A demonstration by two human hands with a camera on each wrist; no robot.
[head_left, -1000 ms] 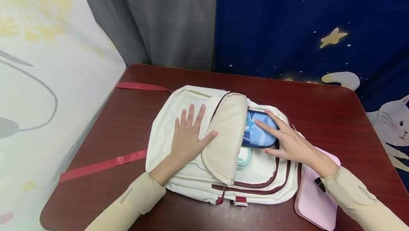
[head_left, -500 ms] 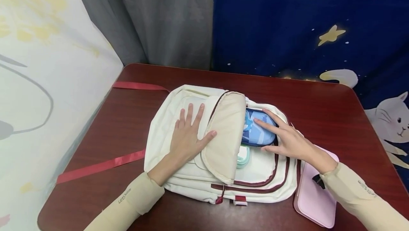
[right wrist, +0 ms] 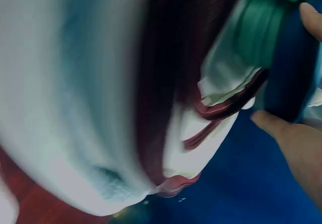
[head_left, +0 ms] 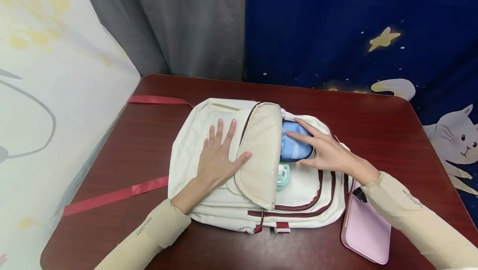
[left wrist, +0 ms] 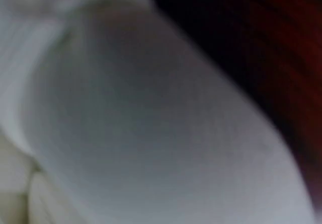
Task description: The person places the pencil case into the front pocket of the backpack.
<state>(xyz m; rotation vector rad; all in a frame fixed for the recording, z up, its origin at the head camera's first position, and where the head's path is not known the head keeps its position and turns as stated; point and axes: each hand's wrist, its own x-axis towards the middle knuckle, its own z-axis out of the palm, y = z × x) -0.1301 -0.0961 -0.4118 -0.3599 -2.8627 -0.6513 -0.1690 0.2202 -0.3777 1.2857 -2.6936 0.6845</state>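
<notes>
A white backpack [head_left: 224,203] lies on its back, its front pocket unzipped under a folded beige flap [head_left: 259,158]. My left hand [head_left: 216,160] presses flat on it, fingers spread, thumb on the flap. With my right hand [head_left: 325,149] I hold a blue pencil case [head_left: 295,145] by its sides, one finger along its top; its left end is hidden under the flap. Beside it in the pocket sits a mint-green box [head_left: 282,176], partly covered. The right wrist view shows fingertips at the case's navy edge [right wrist: 289,68]. White fabric [left wrist: 151,123] fills the blurred left wrist view.
A pink case [head_left: 367,228] lies at the bag's right, under the right forearm. Red straps [head_left: 119,195] stretch left over the dark red table [head_left: 142,137]. Grey and blue curtains [head_left: 317,25] hang behind, and a printed white cloth [head_left: 67,96] at left.
My right hand has moved left with the pencil case, which sits further under the flap. My left hand has stayed in place on the bag.
</notes>
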